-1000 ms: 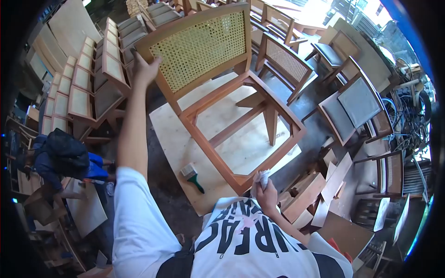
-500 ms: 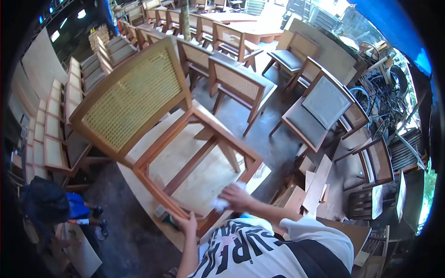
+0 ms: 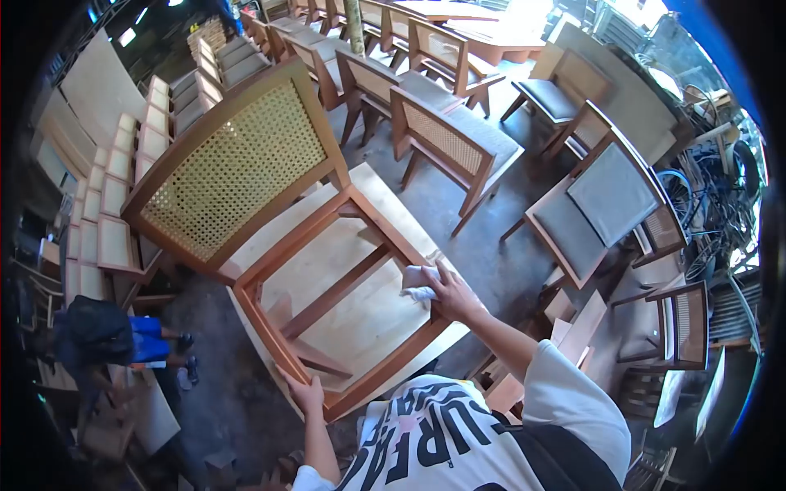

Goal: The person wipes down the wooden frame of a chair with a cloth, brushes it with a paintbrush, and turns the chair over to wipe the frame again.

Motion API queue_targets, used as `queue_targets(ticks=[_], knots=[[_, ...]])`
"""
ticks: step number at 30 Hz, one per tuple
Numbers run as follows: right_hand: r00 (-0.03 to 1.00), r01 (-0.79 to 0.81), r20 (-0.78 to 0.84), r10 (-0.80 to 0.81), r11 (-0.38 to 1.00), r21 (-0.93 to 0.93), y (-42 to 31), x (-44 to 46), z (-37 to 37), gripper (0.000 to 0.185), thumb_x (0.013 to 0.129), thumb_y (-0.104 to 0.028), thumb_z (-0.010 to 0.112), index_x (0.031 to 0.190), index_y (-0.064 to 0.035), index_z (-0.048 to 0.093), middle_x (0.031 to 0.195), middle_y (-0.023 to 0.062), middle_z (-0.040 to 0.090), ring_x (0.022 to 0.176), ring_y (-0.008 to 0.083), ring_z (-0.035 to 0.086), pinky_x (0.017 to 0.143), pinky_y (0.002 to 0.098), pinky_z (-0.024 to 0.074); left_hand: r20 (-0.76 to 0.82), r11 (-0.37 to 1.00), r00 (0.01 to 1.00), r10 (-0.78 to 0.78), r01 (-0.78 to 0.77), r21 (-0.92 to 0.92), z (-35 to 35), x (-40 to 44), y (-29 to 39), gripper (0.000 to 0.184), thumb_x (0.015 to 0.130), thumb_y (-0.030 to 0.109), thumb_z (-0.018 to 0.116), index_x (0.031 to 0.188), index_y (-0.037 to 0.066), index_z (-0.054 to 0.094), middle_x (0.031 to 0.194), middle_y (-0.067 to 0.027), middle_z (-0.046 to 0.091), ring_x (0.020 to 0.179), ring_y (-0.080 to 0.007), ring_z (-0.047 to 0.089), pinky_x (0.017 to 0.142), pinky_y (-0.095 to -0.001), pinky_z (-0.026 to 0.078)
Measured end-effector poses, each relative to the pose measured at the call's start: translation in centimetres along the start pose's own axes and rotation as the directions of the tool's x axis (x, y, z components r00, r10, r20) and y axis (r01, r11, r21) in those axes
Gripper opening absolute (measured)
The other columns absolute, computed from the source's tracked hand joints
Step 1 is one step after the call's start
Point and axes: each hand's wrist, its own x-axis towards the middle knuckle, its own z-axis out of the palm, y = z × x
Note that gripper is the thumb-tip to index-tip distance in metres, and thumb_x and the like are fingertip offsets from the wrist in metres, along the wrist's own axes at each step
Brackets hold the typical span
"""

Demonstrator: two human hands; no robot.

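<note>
A wooden chair [image 3: 382,378] with a woven cane back [image 3: 237,168] and an open seat frame stands tilted across my view. My left hand [image 3: 304,394] grips the frame at its near left corner, fingers wrapped round the rail. In my right hand [image 3: 455,296] is a crumpled whitish cloth [image 3: 418,282], pressed against the frame's right corner. Part of that corner is hidden by the hand and cloth. Beneath the chair lies a pale wooden board [image 3: 372,315], seen through the seat opening.
Rows of cane-backed chairs [image 3: 442,135] stand ahead. A chair with a loose grey cushion [image 3: 610,192] is to the right, near wooden planks [image 3: 585,327]. On the left, a person in blue shorts [image 3: 147,340] bends beside a board [image 3: 151,413]. Stacked cane-panelled chairs [image 3: 119,241] line the left.
My right hand with the cloth has moved from the near rail up and right to the frame's right corner. My left hand has shifted slightly down-left, still on the frame. The view has turned a little.
</note>
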Motion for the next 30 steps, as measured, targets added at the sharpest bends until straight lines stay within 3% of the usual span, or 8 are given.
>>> queue_targets(ticks=[3, 8, 12, 16, 20, 21, 25, 30], knots=[[0.988, -0.146, -0.037, 0.148, 0.988, 0.058, -3.2, 0.1, 0.4, 0.078, 0.079, -0.016, 0.068, 0.149, -0.0189, 0.033, 0.118, 0.0217, 0.049, 0.094, 0.0434, 0.057, 0.083, 0.0498, 0.0511, 0.019, 0.997, 0.998, 0.052, -0.051, -0.052, 2.4, 4.2, -8.3, 0.109, 0.071, 0.005, 0.072, 0.156, 0.017, 0.005, 0.136, -0.0273, 0.050, 0.123, -0.0422, 0.052, 0.103, -0.0449, 0.043], [0.949, -0.276, -0.130, 0.289, 0.955, 0.111, -8.2, -4.9, 3.0, 0.077, 0.080, -0.020, 0.069, 0.148, -0.0144, 0.034, 0.113, 0.0229, 0.052, 0.095, 0.0433, 0.057, 0.082, 0.0495, 0.0498, 0.145, 0.997, 0.989, -0.002, 0.013, -0.073, -2.6, 6.9, -7.8, 0.108, 0.072, 0.008, 0.073, 0.156, 0.020, 0.007, 0.135, -0.0271, 0.051, 0.123, -0.0424, 0.052, 0.104, -0.0457, 0.043], [0.857, -0.500, -0.049, 0.512, 0.852, 0.156, -11.6, -10.1, 1.8, 0.072, 0.083, -0.027, 0.069, 0.144, -0.0041, 0.040, 0.118, 0.0277, 0.052, 0.103, 0.0464, 0.055, 0.088, 0.0514, 0.0462, 0.123, 1.000, 0.992, -0.001, 0.001, 0.004, -2.6, 6.9, -8.6, 0.103, 0.073, 0.013, 0.074, 0.155, 0.019, 0.012, 0.134, -0.0280, 0.051, 0.120, -0.0432, 0.054, 0.101, -0.0475, 0.045], [0.833, -0.550, -0.127, 0.538, 0.828, -0.104, -14.0, -11.9, 1.4, 0.075, 0.087, -0.040, 0.063, 0.143, 0.0030, 0.038, 0.146, 0.0363, 0.031, 0.134, 0.0570, 0.029, 0.108, 0.0607, 0.0271, 0.073, 1.000, 0.997, -0.001, 0.002, -0.016, -2.9, 6.6, -7.6, 0.096, 0.077, 0.022, 0.074, 0.154, 0.019, 0.017, 0.130, -0.0274, 0.055, 0.116, -0.0436, 0.056, 0.098, -0.0480, 0.046], [0.905, -0.413, -0.065, 0.420, 0.906, 0.092, -13.6, -9.8, 3.1, 0.081, 0.088, -0.045, 0.060, 0.143, 0.0086, 0.033, 0.149, 0.0373, 0.026, 0.138, 0.0558, 0.024, 0.113, 0.0544, 0.0257, -0.019, 1.000, 1.000, 0.022, -0.023, -0.019, -1.6, 7.1, -9.6, 0.084, 0.080, 0.033, 0.073, 0.147, 0.009, 0.029, 0.127, -0.0273, 0.056, 0.113, -0.0443, 0.057, 0.094, -0.0489, 0.048], [0.903, -0.425, -0.112, 0.414, 0.900, -0.099, -13.8, -8.6, 3.6, 0.085, 0.088, -0.048, 0.060, 0.144, 0.0083, 0.031, 0.144, 0.0375, 0.033, 0.132, 0.0539, 0.036, 0.109, 0.0525, 0.0323, -0.044, 0.999, 0.999, 0.014, -0.015, -0.031, -1.5, 7.1, -9.3, 0.081, 0.080, 0.034, 0.072, 0.145, 0.007, 0.032, 0.125, -0.0272, 0.057, 0.112, -0.0446, 0.058, 0.093, -0.0491, 0.048], [0.909, -0.405, -0.153, 0.387, 0.909, -0.102, -11.2, -1.2, 5.1, 0.083, 0.089, -0.052, 0.058, 0.143, 0.0069, 0.032, 0.121, 0.0325, 0.054, 0.100, 0.0471, 0.058, 0.086, 0.0538, 0.0470, -0.020, 0.988, 0.992, -0.123, 0.124, 0.097, -2.1, 7.0, -7.3, 0.077, 0.080, 0.038, 0.070, 0.141, 0.004, 0.037, 0.122, -0.0274, 0.058, 0.111, -0.0439, 0.058, 0.091, -0.0500, 0.049], [0.879, -0.473, -0.036, 0.475, 0.879, 0.062, -8.2, 15.2, 6.8, 0.054, 0.093, -0.046, 0.053, 0.120, 0.0007, 0.049, 0.097, 0.0293, 0.062, 0.087, 0.0469, 0.061, 0.076, 0.0531, 0.0486, -0.106, 0.973, 0.984, -0.141, 0.157, 0.168, -1.6, 7.1, -6.5, 0.064, 0.079, 0.037, 0.069, 0.128, 0.004, 0.045, 0.108, -0.0248, 0.064, 0.096, -0.0457, 0.063, 0.078, -0.0524, 0.053]])
